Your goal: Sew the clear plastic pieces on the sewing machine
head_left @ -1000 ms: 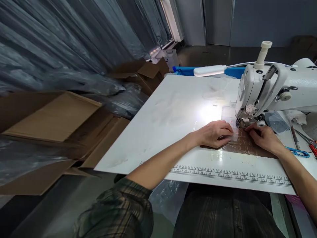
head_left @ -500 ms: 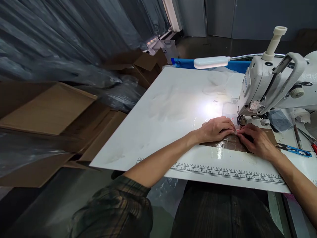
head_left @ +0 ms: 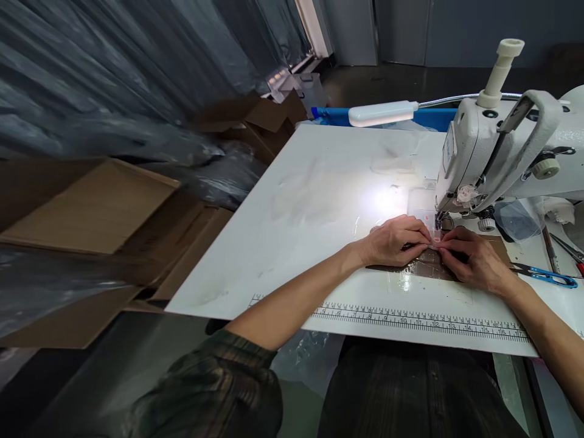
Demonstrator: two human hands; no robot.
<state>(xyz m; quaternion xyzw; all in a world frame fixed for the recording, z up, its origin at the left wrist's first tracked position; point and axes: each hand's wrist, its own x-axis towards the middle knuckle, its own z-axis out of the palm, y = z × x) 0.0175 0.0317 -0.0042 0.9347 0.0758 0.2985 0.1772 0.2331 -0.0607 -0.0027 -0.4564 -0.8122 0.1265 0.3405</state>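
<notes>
table [head_left: 319,201] top is smooth glossy white, glare off it. Clear shiny plastic film [head_left: 413,267] over a brown patch, glossy white sewing machine [head_left: 511,158], matt cardboard boxes [head_left: 95,213] on the left.

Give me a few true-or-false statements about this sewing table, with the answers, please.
1. The left hand and right hand meet fingertip to fingertip just in front of the needle of the sewing machine. True.
2. The right hand holds the blue-handled snips. False: they lie on the white table, to the right of that hand.
3. A ruler scale is printed along the table's near edge. True.
4. The cardboard boxes stand to the right of the machine. False: they are to the left of the table.
5. The table in front of the machine is dark. False: a bright patch of light falls there, below the lamp.
</notes>
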